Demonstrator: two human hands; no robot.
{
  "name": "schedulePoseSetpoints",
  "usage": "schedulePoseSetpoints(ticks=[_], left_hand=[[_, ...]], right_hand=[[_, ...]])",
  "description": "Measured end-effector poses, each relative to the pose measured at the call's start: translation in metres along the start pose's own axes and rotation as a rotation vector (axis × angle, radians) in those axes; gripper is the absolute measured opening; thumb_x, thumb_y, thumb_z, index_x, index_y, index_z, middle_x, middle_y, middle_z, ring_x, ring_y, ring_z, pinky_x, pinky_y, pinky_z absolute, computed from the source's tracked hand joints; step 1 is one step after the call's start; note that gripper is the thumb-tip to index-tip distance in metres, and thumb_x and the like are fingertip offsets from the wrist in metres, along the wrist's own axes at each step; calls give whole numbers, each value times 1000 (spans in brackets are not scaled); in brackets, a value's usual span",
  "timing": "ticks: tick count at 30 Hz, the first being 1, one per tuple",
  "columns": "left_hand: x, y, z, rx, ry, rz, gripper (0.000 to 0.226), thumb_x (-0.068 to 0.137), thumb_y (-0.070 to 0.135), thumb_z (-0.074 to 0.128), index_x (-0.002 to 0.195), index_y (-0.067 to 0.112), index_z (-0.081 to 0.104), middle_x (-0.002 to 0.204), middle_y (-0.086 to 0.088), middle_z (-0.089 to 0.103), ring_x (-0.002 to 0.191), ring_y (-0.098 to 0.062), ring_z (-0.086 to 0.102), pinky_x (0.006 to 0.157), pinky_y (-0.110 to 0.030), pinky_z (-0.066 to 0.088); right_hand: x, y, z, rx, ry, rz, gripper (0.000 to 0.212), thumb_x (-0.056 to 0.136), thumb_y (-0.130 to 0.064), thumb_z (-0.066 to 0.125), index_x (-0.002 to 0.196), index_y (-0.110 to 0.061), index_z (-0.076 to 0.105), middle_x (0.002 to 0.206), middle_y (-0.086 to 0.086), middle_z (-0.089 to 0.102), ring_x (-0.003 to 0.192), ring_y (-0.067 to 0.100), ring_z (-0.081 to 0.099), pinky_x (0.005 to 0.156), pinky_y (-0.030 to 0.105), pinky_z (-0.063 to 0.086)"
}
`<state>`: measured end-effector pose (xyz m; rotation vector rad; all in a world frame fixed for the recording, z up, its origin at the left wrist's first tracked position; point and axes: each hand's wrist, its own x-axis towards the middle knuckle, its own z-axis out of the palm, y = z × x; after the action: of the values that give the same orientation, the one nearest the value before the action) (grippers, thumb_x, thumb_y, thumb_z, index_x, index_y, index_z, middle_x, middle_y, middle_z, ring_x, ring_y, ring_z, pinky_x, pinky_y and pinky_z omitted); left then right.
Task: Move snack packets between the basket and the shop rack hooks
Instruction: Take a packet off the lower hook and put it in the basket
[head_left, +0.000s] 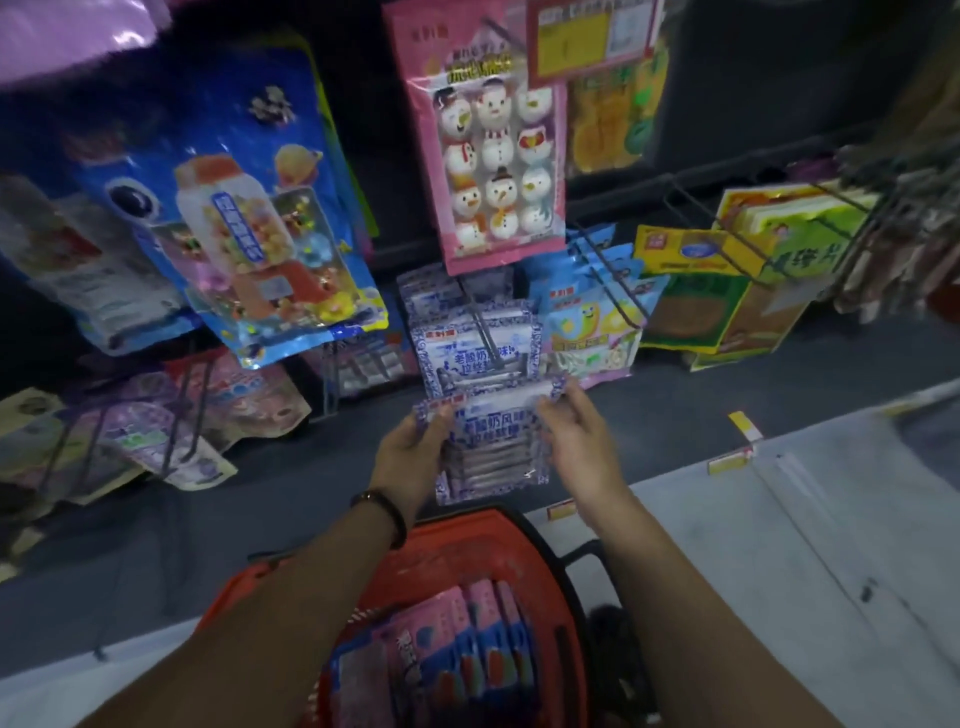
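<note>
Holds a flat blue-and-white patterned plastic snack packet (493, 447) upright, above and just beyond the far rim of the red plastic shopping basket (550, 561), close to the front end of the thin metal rack hook (485, 332) further beyond the basket. Grips the packet's upper left corner with the left hand (410, 452), fingers curled round the edge. Pinches the upper right corner with the right hand (576, 436), fingertips closed on the top border. Spreads the header flat between both hands, most likely to pull it taut and line a hang hole up with the hook tip, though no hole shows clearly. Squares the packet face-on to a hanging stack of matching blue-and-white packets (467, 353) threaded on that hook, beyond the basket, pointing to this hook as the packet's place. Cannot tell from this view alone whether going onto the hook or just off it. Leaves the upright row of pink-and-blue foil packets (457, 639) inside the basket, untouched and well below both hands. Calls next, by this reading, for a level, straight push or pull along the hook, to avoid tearing the header or dragging the neighbouring stack.
</note>
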<state>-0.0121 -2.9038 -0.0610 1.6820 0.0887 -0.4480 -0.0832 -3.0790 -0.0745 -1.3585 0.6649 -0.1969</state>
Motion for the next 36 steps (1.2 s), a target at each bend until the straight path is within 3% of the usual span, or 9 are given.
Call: schedulePoseSetpoints(ticks=[3,7,15,23,26,28,32,34,36], left_hand=[[20,-9,5,-23,57,-49,31,102,35,68,91,6,66,66,-15,67,69,-32,65,85,-68,60],[38,-10,6,-45,74,-51,31,100,41,68,93,11,66,54,3,65,65,-28,65,88,-63,62],[50,-9,15,-112,6,-31,29,101,36,68,99,7,68,76,-13,70,71,-28,68,78,-46,66],[67,-15,17,-31,8,-68,34,98,47,71,98,13,71,88,-14,73,82,-33,72,84,-48,66],[76,-12,19,-29,13,-73,38,97,52,70,105,15,74,88,-11,75,82,-33,74,85,-49,66],[84,-7,21,-42,38,-78,45,99,52,68,116,11,71,89,-11,73,78,-27,70,83,-48,67],[101,2,26,-23,87,-95,39,101,54,64,109,17,65,95,-8,67,84,-24,68,86,-47,67],[112,3,25,13,113,-86,48,97,62,64,113,17,62,102,-6,69,93,-25,71,93,-52,64],[118,5,23,3,107,-118,88,83,79,67,139,11,55,115,-9,70,100,-26,73,96,-51,63]], right_hand=[[3,-3,4,-97,-125,-52,85,108,-33,61,170,-35,4,177,-5,14,161,17,24,121,38,36],[7,0,5,-282,-163,-143,86,111,-29,54,169,-31,-9,177,-10,-1,161,8,10,130,34,21],[16,3,11,-302,24,-117,96,91,-57,62,164,-53,0,160,-2,42,146,16,42,122,42,35],[18,5,15,-370,-47,-92,100,101,-36,70,169,-37,-4,174,-2,25,156,15,33,124,36,36],[18,3,16,-391,-92,-59,94,104,-25,68,170,-30,1,141,-5,44,112,-9,61,80,-1,44],[16,0,19,-417,-123,-44,94,103,-20,69,171,-26,4,122,-14,49,84,-25,58,68,-4,41],[17,5,25,-447,-147,-63,98,95,-39,73,170,-29,11,157,-14,46,140,2,46,113,25,40],[15,2,26,-470,-167,-36,85,98,-36,72,168,-27,23,139,-22,49,133,1,45,106,19,37],[11,-1,26,-511,-193,-14,66,101,-31,70,160,-24,40,121,-29,54,126,5,50,95,13,38]])
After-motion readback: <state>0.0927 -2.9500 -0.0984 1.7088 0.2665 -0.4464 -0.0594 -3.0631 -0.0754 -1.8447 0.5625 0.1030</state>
